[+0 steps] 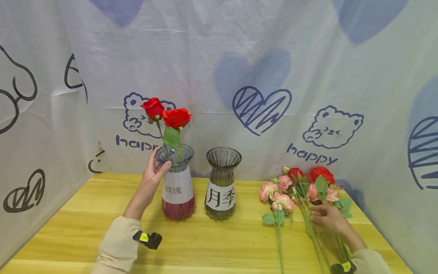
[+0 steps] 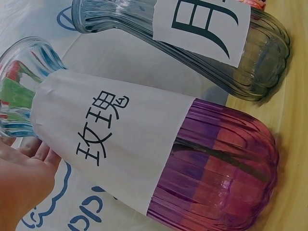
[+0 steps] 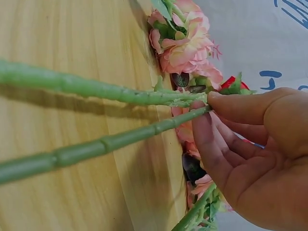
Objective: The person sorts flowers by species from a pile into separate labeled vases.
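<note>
My left hand [image 1: 150, 177] grips a glass vase [image 1: 177, 179] at its flared neck, thumb in front just under the rim. This vase has a pink-purple base and a white paper label with handwritten characters. Two red roses [image 1: 154, 109] stand in it, their blooms above the rim. At the right, my right hand [image 1: 330, 220] is over the flowers lying on the table. Its thumb and index finger pinch at green flower stems [image 3: 110, 94], where a darker stem [image 3: 120, 139] meets the fingertips. Red roses [image 1: 321, 176] lie beyond that hand.
A grey glass vase [image 1: 219, 173] with a labelled paper band stands right of the gripped one. Several pink flowers [image 1: 282, 201] lie among the roses on the wooden table [image 1: 205, 247]. A printed cloth [image 1: 191, 68] hangs behind and at the sides.
</note>
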A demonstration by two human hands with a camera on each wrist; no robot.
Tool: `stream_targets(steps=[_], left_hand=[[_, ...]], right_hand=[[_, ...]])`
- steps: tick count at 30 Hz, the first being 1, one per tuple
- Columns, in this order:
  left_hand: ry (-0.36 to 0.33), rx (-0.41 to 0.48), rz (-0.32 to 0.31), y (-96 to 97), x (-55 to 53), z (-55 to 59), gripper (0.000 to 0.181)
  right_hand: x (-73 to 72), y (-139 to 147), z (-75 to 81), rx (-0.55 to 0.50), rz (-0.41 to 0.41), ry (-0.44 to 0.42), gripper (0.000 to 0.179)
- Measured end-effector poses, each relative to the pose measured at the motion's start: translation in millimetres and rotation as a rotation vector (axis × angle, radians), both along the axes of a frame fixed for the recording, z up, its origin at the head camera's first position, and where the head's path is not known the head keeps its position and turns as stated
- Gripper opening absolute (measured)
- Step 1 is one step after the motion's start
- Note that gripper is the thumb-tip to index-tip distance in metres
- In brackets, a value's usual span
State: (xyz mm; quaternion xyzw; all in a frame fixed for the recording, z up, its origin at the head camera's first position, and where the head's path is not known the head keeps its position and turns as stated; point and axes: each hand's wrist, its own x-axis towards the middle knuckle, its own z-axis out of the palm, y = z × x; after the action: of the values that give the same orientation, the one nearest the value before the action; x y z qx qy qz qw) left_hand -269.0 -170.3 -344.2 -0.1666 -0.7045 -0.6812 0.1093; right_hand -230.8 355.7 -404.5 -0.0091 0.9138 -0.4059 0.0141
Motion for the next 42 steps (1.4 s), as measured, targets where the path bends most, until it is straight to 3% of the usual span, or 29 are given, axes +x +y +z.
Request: stream_targets(steps=[13, 26, 29, 34, 36, 39, 42], left_hand=[[-0.004, -0.009, -0.003, -0.3, -0.8, 2.1, 0.073], [0.001, -0.015, -0.002, -0.9, -1.2, 1.8, 0.072], [0.004, -0.008, -0.004, -0.8, -0.9, 2.3, 0.072], [0.004, -0.003, 0.000, -0.7, -1.0, 1.6, 0.072], [0.001, -0.005, 0.002, -0.8, -1.1, 1.2, 0.072], [0.001, -0.006, 0.001, -0.7, -1.1, 1.3, 0.072], [0.000, -0.006, -0.005, -0.3, -1.0, 2.2, 0.072]], right_hand=[[0.6, -3.9, 5.6, -0.155, 0.005, -0.081, 0.044], [6.3, -15.4, 24.6, -0.554, 0.016, -0.091, 0.062], [6.5, -19.2, 27.9, -0.661, 0.015, -0.072, 0.059], [6.7, -24.1, 32.0, -0.737, 0.023, -0.014, 0.058], [6.5, -26.0, 33.0, -0.786, 0.027, 0.028, 0.047], [6.1, -29.3, 33.8, -0.937, 0.045, 0.102, 0.017], [6.0, -33.2, 34.2, -1.113, 0.051, 0.175, 0.021]])
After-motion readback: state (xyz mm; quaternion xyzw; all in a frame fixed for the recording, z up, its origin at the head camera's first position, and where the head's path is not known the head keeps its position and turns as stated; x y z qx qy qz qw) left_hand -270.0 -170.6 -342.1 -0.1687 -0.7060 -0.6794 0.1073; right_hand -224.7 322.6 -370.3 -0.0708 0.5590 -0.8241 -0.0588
